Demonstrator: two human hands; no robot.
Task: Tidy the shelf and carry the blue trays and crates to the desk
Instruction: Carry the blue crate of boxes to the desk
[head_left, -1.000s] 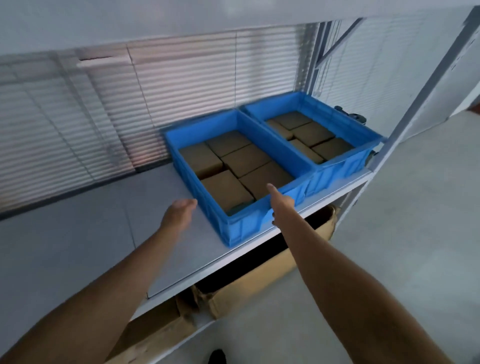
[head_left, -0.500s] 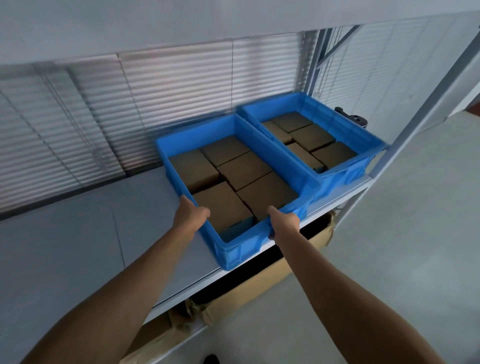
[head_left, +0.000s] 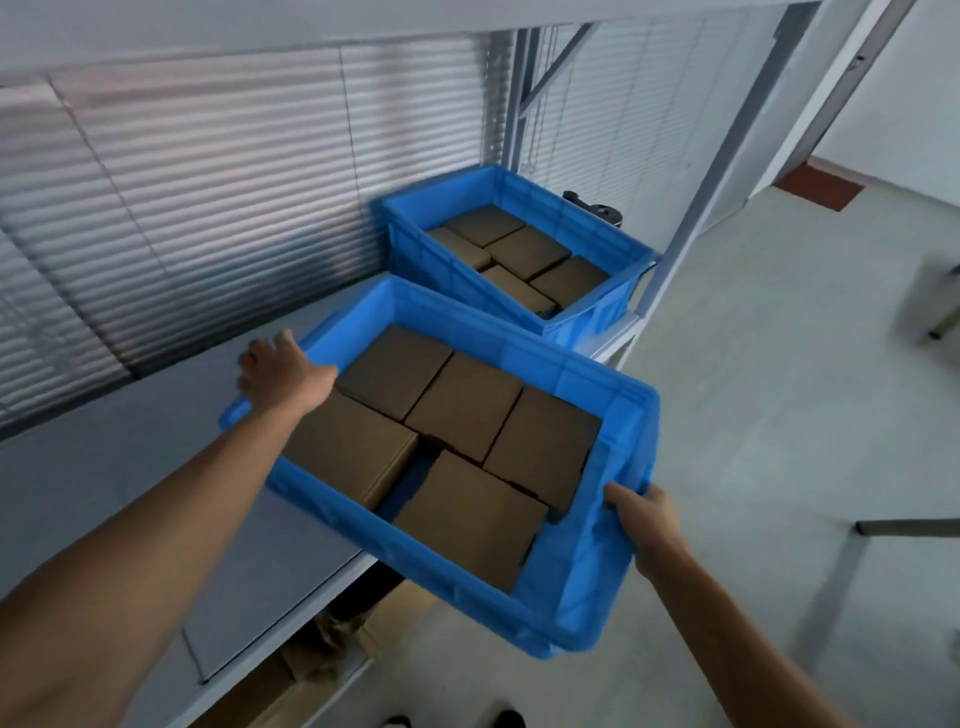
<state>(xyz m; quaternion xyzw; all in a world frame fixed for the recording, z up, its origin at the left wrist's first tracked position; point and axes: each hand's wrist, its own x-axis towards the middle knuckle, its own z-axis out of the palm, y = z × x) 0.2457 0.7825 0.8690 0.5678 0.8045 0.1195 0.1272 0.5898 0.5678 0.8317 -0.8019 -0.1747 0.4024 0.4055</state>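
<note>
Left hand (head_left: 283, 371): arm outstretched, fingers curled over far-left rim of near blue crate (head_left: 618, 561).
Right hand (head_left: 644, 519): clamped on right rim.
Near blue crate: tilted, half off shelf (head_left: 104, 467), holds brown boxes (head_left: 462, 410).
Second blue crate (head_left: 597, 244): on shelf behind.

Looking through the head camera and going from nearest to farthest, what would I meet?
Dark shoe tips on the floor → near blue plastic crate of brown cardboard boxes, gripped by the left hand and right hand → second blue plastic crate of boxes on the grey shelf → grey window blinds.
</note>
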